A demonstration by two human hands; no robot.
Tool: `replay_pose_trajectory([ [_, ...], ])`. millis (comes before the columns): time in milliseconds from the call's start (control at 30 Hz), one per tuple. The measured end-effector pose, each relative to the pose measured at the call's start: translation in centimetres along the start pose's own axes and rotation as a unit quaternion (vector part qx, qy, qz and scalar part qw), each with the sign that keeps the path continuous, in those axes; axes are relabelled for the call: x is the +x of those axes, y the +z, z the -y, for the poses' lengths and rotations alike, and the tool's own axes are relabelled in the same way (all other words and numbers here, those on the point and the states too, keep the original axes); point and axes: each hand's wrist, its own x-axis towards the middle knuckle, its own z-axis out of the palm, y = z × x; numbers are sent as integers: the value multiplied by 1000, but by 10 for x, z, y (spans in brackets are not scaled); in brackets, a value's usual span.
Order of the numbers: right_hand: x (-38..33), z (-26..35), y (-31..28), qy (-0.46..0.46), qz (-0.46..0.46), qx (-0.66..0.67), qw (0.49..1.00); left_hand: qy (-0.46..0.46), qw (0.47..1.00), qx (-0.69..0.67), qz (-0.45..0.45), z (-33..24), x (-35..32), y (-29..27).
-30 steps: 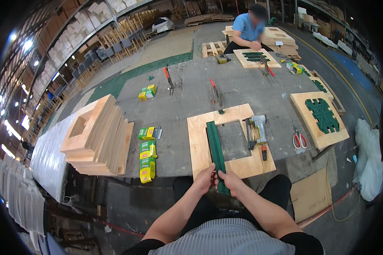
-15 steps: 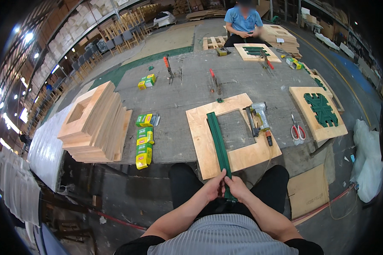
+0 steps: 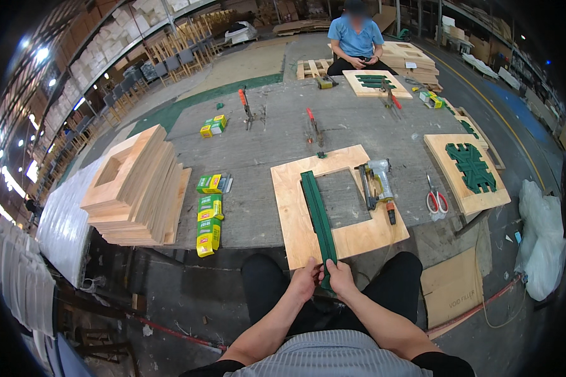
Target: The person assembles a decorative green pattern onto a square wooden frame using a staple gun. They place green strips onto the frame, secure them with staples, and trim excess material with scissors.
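Warehouse floor stretches far behind a low grey table [image 3: 264, 157] carrying a square plywood frame [image 3: 336, 204]. Both the left hand [image 3: 307, 278] and right hand [image 3: 341, 277] pinch the near end of a green webbing strip [image 3: 317, 210] lying along the frame's left side. Left of the frame lie yellow-and-green boxes [image 3: 210, 213]; two more [image 3: 212, 125] sit farther off. A staple gun [image 3: 378, 182] rests on the frame's right side.

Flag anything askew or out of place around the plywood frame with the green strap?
Nothing looks damaged or spilled. Only oddity: the stack of wooden frames on the left is fanned out and leaning, not squared. The green strap lies straight across the plywood frame, its near end held by the left hand and right hand.
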Motion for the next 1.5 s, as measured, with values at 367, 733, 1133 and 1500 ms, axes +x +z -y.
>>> replay_pose_trajectory([
  [367,24,13,34,-15,-40,-4,999,-36,999,0,21,-36,24,-17],
  [733,18,24,7,21,78,-76,994,461,461,758,-14,-76,-7,11],
  [1133,-25,16,-9,50,103,-97,989,448,361,814,85,-76,23,7],
  [1500,-38,11,-22,44,118,-111,986,499,295,808,105,-70,35,-7],
])
